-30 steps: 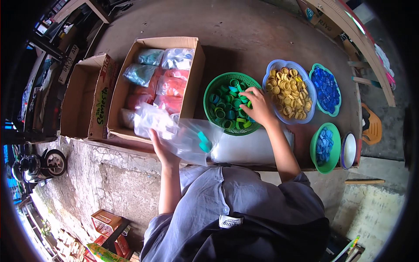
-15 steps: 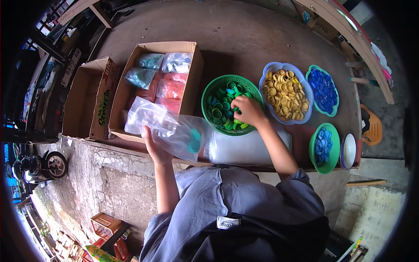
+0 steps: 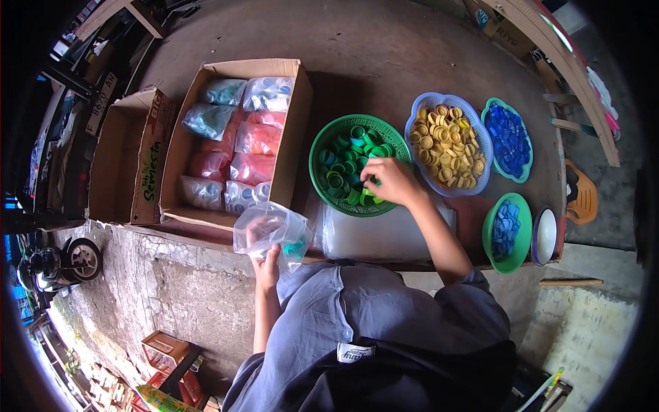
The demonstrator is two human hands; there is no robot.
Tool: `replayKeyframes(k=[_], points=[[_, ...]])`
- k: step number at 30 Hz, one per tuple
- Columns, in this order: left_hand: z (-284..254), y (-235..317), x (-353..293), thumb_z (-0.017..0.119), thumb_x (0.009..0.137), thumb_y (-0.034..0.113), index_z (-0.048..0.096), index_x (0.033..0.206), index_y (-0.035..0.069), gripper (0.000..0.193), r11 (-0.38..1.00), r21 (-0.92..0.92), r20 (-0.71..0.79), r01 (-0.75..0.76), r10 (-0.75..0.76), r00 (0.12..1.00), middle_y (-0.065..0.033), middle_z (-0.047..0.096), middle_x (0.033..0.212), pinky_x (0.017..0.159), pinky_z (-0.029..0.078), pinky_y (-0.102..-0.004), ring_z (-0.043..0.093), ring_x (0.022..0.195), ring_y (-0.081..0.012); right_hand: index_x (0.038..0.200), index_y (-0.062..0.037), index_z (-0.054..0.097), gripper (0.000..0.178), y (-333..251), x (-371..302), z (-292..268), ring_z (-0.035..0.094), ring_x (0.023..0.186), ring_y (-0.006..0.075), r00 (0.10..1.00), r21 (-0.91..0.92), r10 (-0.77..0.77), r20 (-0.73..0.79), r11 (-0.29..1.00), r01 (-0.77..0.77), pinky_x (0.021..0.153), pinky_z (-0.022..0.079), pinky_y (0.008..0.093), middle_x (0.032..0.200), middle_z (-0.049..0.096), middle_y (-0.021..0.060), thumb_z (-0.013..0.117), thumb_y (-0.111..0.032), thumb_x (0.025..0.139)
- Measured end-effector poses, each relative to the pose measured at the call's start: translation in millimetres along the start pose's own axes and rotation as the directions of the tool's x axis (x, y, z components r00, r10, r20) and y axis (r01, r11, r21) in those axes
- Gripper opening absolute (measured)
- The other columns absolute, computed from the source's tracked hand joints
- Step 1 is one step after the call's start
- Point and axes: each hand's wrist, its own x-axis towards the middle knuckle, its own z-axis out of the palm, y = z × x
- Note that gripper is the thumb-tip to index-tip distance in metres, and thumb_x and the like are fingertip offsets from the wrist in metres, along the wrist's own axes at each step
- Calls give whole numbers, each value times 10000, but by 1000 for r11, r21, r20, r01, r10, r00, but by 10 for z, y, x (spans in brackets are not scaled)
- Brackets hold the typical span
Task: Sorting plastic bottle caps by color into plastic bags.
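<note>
My left hand is closed around a clear plastic bag, whose mouth gapes open. Green bottle caps show through the side of the bag. Over a round green basket full of green caps, my right hand is bent down with curled fingers. Its fingertips are at the caps on the basket's right side; what they pinch is hidden. Beneath the basket and my right forearm lies a stack of clear plastic bags.
A cardboard box at left holds several filled bags; another box stands beside it. To the right are a lavender basket of yellow caps, a teal basket of dark blue pieces, a green bowl of blue caps and a white bowl.
My left hand has drawn the plastic bag toward me and off the cardboard box, and the bag's mouth now gapes. My right hand stays at the green basket, its fingers slightly shifted.
</note>
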Motion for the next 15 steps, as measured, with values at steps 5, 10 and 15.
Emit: replayKeyframes(k=[5, 10, 15], points=[[0, -7, 12, 632, 806, 287, 403, 1208, -11, 551, 1000, 27, -24, 7, -6, 1000, -128, 504, 1119, 909, 388, -347, 504, 1035, -221, 1064, -91, 529, 530, -154, -5, 326, 613, 794, 276, 996, -168, -75, 48, 982, 82, 651, 510, 382, 1015, 538, 95, 749, -141, 585], [38, -18, 95, 624, 814, 267, 387, 1226, -14, 553, 996, 31, 22, -79, 79, 997, -132, 518, 1109, 910, 396, -358, 511, 1036, -227, 1093, -85, 497, 574, -121, 135, 436, 627, 748, 305, 999, -265, -19, 50, 964, 32, 627, 524, 405, 1063, 518, 118, 734, -127, 572], [19, -25, 74, 610, 825, 232, 380, 1233, -15, 529, 996, 32, 39, -82, 81, 996, -134, 516, 1120, 911, 400, -361, 513, 1038, -227, 968, -87, 580, 328, 77, 230, 288, 634, 702, 288, 986, -129, 53, -160, 989, -74, 598, 518, 390, 900, 598, 86, 667, -163, 662]])
